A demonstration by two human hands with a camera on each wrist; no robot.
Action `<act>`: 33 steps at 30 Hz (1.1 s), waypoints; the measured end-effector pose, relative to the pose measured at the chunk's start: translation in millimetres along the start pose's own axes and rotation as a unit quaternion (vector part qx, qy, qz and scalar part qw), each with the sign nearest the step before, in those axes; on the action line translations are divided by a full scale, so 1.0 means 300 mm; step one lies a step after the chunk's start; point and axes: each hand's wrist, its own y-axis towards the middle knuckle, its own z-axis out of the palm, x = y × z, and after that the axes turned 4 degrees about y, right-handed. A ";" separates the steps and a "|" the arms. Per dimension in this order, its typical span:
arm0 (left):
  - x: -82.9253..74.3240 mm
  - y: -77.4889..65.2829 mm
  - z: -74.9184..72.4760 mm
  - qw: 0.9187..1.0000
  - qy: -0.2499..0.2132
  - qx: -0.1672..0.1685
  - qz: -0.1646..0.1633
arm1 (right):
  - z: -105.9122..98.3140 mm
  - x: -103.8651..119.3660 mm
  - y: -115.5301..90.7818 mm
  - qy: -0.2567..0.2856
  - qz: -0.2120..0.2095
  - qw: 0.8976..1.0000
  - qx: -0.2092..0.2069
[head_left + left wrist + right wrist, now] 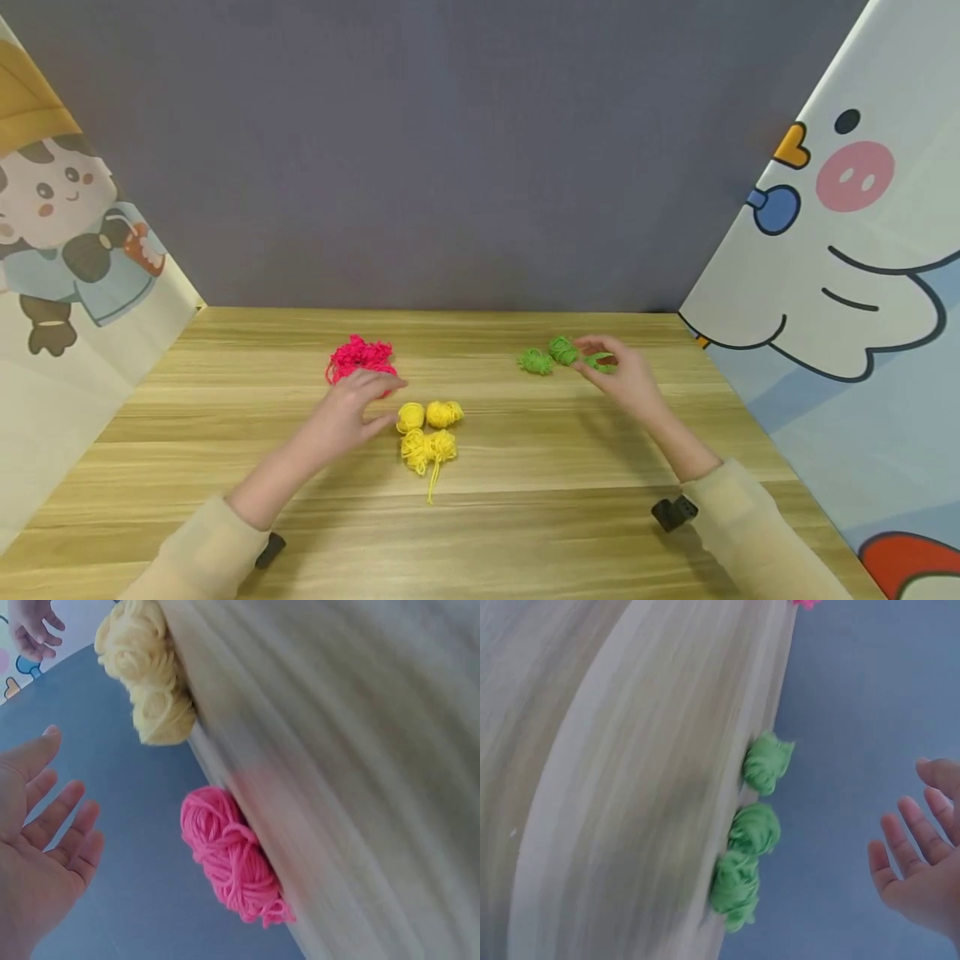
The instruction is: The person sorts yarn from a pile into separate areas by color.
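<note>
My left hand (348, 412) hovers between a pink yarn bundle (360, 357) and a group of yellow yarn balls (429, 450). Its fingers are spread and loosely bent, holding nothing; the left wrist view shows the palm (34, 877) apart from the pink yarn (232, 859). On the other side my right hand (621, 379) is over the green yarn balls (564, 351), covering part of the rightmost one. In the right wrist view its relaxed fingers (907, 836) stand away from the three green balls (754, 829), with nothing between them.
The yarn lies on a wood-grain table (525, 533). A dark grey panel (450, 158) rises behind it, and printed cartoon panels (817, 292) flank both sides. Black wrist devices (675, 512) sit near the light sleeves (757, 533).
</note>
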 end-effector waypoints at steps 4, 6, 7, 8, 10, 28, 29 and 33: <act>-0.024 -0.011 0.009 0.999 -0.013 0.025 -0.016 | -0.004 -0.037 -0.002 0.003 -0.004 1.000 -0.018; -0.033 -0.017 0.016 0.999 -0.018 0.044 -0.024 | -0.003 -0.058 -0.004 -0.003 -0.006 1.000 -0.025; -0.036 -0.020 0.021 0.998 -0.020 0.052 -0.028 | -0.003 -0.068 -0.004 -0.005 -0.005 1.000 -0.028; -0.038 -0.022 0.024 0.997 -0.020 0.062 -0.033 | -0.002 -0.078 -0.005 -0.008 -0.003 1.000 -0.029; -0.042 -0.026 0.030 0.996 -0.024 0.077 -0.039 | -0.003 -0.097 -0.008 -0.009 0.001 0.999 -0.031; -0.050 -0.035 0.066 0.989 -0.035 0.140 0.008 | -0.017 -0.237 0.011 -0.019 0.062 0.997 -0.037; -0.051 -0.034 0.066 0.989 -0.039 0.146 0.005 | -0.017 -0.243 0.013 -0.018 0.066 0.997 -0.036; -0.049 -0.035 0.072 0.986 -0.040 0.162 0.000 | -0.021 -0.266 0.023 -0.017 0.082 0.996 -0.029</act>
